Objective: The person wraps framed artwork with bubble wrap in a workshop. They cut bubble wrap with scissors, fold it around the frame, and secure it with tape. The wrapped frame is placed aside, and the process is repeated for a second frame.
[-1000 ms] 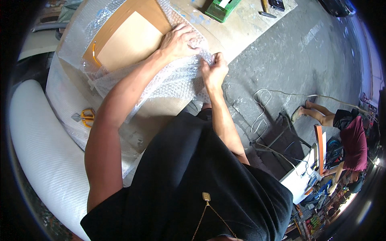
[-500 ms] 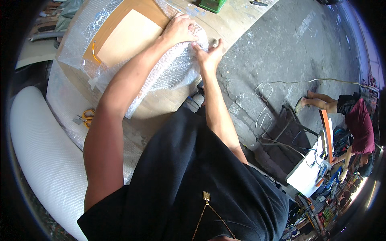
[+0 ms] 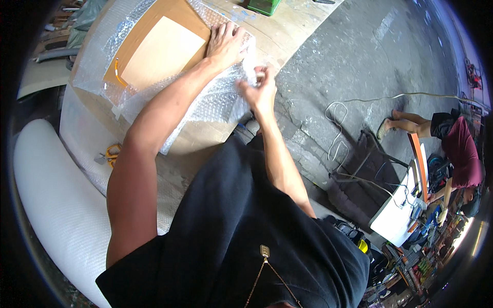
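Note:
On a cardboard-covered table lies a flat brown board [image 3: 193,19] with a pale rectangular panel [image 3: 163,51] and an orange cord [image 3: 118,73] near its left side. Clear bubble wrap [image 3: 205,102] lies under it and is folded over its near edge. My left hand [image 3: 226,47] rests on the wrap at the board's right corner, fingers spread and pressing down. Beside the wrap's right edge is my right hand [image 3: 262,95], slightly blurred, its thumb apart from its half-curled fingers. Whether it touches the wrap is hard to see.
Orange-handled scissors [image 3: 112,154] lie left of my left arm, near a large roll of white wrap [image 3: 56,205]. A green container [image 3: 263,6] stands at the table's far edge. To the right are a cable [image 3: 336,123], a white tabletop [image 3: 395,220] and another person [image 3: 459,154].
My right hand has moved slightly down and left, its fingers curling in from a wider spread. My left hand has flattened onto the wrap at the board's corner.

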Demonstrator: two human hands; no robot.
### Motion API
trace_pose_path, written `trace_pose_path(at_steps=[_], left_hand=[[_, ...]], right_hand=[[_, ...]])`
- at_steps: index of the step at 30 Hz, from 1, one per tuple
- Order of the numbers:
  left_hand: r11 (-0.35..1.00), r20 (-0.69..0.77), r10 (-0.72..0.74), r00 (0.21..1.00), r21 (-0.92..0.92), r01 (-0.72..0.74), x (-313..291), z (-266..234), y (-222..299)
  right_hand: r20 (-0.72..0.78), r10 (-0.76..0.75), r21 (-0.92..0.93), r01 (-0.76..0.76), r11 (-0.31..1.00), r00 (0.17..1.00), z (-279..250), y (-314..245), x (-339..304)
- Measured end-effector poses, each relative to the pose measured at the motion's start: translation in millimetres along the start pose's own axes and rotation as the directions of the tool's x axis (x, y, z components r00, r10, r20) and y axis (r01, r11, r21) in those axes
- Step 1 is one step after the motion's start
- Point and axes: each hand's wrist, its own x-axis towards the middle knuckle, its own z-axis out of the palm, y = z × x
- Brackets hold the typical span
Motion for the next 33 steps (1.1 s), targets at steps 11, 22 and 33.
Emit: trace_pose_path(at_steps=[11,22,33], left_hand=[[1.000,0.016,0.001,1.000,0.009,-0.001,8.1,-0.1,-0.4],[0.998,0.047,0.059,0.997,0.024,-0.060,4.7,21.3,-14.7],[0.973,-0.023,-0.078,0.997,0.214,0.081,-1.0,0.1,2.8]], right_hand=[[-0.153,-0.034,0.263,0.074,0.962,0.988,19.9,3.1,-133.2],[-0.229,-0.206,0.219,0.257,0.941,0.951,39.4,-10.0,-132.5],[0.021,-0.531,0.075,0.528,0.846,0.847,-0.4,-73.1,-108.8]])
